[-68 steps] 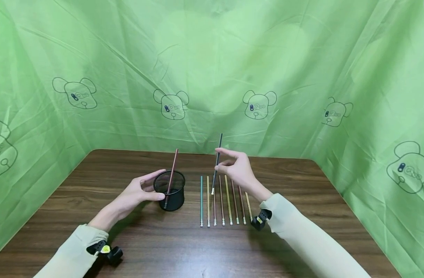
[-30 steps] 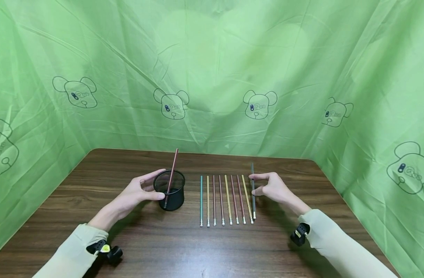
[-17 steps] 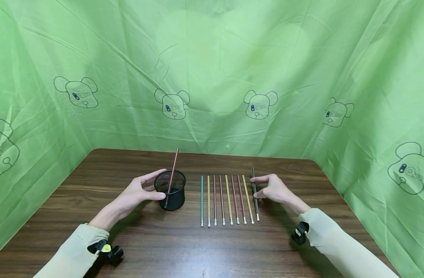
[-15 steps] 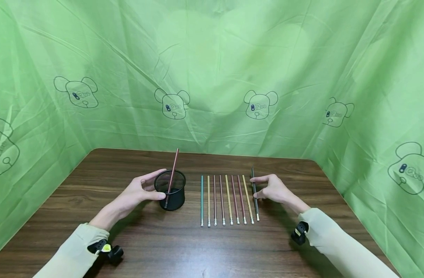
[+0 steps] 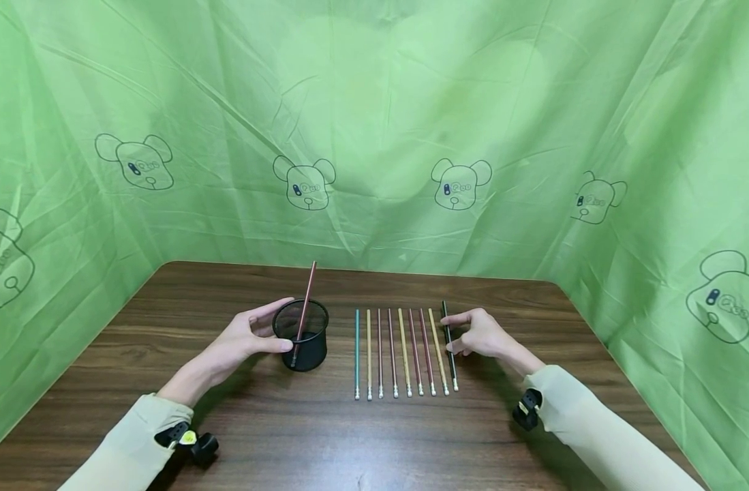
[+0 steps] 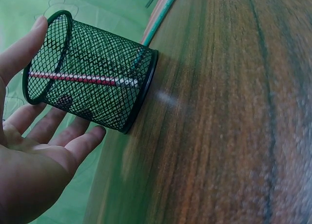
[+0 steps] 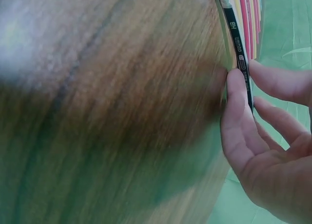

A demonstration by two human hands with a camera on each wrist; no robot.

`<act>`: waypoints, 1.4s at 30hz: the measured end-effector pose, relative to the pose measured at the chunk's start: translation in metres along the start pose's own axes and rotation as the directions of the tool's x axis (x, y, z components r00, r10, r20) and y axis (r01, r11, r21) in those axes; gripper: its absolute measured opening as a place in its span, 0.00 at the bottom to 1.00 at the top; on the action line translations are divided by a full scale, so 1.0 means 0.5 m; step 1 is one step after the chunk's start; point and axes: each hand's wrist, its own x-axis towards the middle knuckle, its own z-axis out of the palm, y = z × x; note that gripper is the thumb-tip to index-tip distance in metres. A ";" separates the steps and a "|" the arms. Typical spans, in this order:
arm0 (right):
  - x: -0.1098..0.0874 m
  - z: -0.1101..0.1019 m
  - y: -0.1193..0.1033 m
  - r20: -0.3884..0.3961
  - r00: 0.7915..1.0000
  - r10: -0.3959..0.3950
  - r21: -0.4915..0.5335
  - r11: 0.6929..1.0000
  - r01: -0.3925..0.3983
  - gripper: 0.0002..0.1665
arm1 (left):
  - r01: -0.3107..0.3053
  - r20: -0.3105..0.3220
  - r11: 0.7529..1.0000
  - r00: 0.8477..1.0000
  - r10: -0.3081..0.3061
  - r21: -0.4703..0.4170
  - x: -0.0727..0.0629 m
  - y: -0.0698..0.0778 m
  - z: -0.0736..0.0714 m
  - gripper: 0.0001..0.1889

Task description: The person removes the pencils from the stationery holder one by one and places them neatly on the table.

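Observation:
A black mesh pencil cup (image 5: pixel 304 351) stands on the table, a dark red pencil (image 5: pixel 307 300) leaning in it, eraser end down. My left hand (image 5: pixel 248 334) holds the cup from its left side, thumb at the rim and fingers around the far side, as the left wrist view also shows. At the right end of a row of pencils, my right hand (image 5: pixel 481 334) pinches a black pencil (image 5: pixel 450 361) between thumb and fingers. White "HB" print shows on this black pencil (image 7: pixel 237 43) in the right wrist view. It lies beside a yellow pencil (image 5: pixel 438 351), eraser end toward me.
Several pencils lie side by side between cup and right hand, from a teal pencil (image 5: pixel 357 354) through yellow and dark red ones, erasers toward me. The wooden table (image 5: pixel 325 436) ends at a green curtain (image 5: pixel 380 102) with bear drawings, which surrounds it at back and sides.
My right hand has carried the black pencil from above the row to its right end and lowered it beside the last yellow pencil. My left hand has stayed at the cup.

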 end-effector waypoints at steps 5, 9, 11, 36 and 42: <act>0.001 0.001 -0.001 0.011 1.000 0.022 -0.015 1.000 -0.022 0.33 | -0.005 0.004 1.000 1.000 0.005 -0.001 0.002 -0.004 0.000 0.43; 0.002 0.001 -0.001 0.021 0.999 0.027 -0.020 0.999 -0.027 0.34 | -0.003 0.002 1.000 1.000 0.003 0.007 0.003 -0.004 -0.001 0.43; 0.004 0.001 -0.001 0.028 0.999 0.027 -0.020 0.999 -0.027 0.34 | 0.001 0.000 1.000 1.000 -0.001 0.007 0.003 -0.004 -0.002 0.43; 0.014 0.010 -0.005 0.024 1.000 0.019 -0.096 0.995 -0.016 0.32 | -0.002 0.005 1.000 1.000 0.002 0.003 0.002 -0.001 -0.001 0.43; 0.018 0.012 -0.002 0.023 1.000 0.001 -0.121 0.993 0.001 0.32 | -0.003 0.004 1.000 1.000 0.003 0.002 0.002 -0.003 -0.001 0.43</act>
